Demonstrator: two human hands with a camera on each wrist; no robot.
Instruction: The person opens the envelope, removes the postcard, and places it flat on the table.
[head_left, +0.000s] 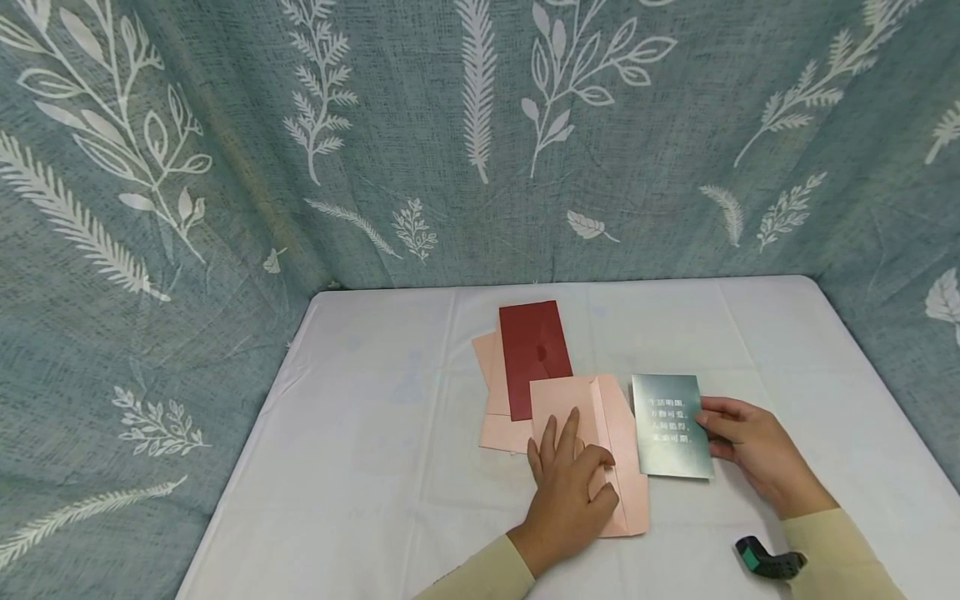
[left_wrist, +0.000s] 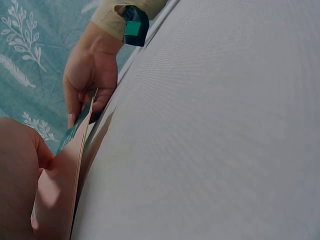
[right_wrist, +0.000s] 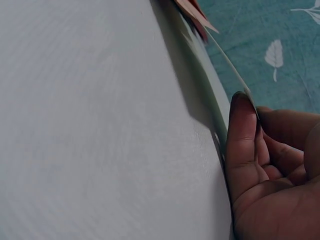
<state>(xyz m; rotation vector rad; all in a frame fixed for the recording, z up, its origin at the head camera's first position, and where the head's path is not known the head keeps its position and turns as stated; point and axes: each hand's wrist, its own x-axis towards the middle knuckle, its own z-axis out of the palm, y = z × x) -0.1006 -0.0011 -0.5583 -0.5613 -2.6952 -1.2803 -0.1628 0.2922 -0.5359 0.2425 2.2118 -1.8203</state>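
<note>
A pink envelope (head_left: 566, 400) lies on the table with its flap (head_left: 618, 433) folded out to the right. My left hand (head_left: 570, 492) rests on its front, several fingers spread and the forefinger bent near the opening edge. My right hand (head_left: 757, 446) pinches the right edge of a grey-green card (head_left: 671, 454) printed with white writing. The card's left edge is beside the flap. Seen edge-on in the right wrist view, the thin card (right_wrist: 227, 57) sits between thumb and fingers, raised off the table. In the left wrist view the pink envelope (left_wrist: 60, 185) is partly hidden by my left hand.
Behind the envelope a dark red envelope (head_left: 532, 350) lies over more pink envelopes (head_left: 498, 429). A white cloth covers the table (head_left: 360, 417). Leaf-patterned green curtains (head_left: 420, 125) stand along the back and sides. A dark wrist device (head_left: 768, 560) is at my right sleeve.
</note>
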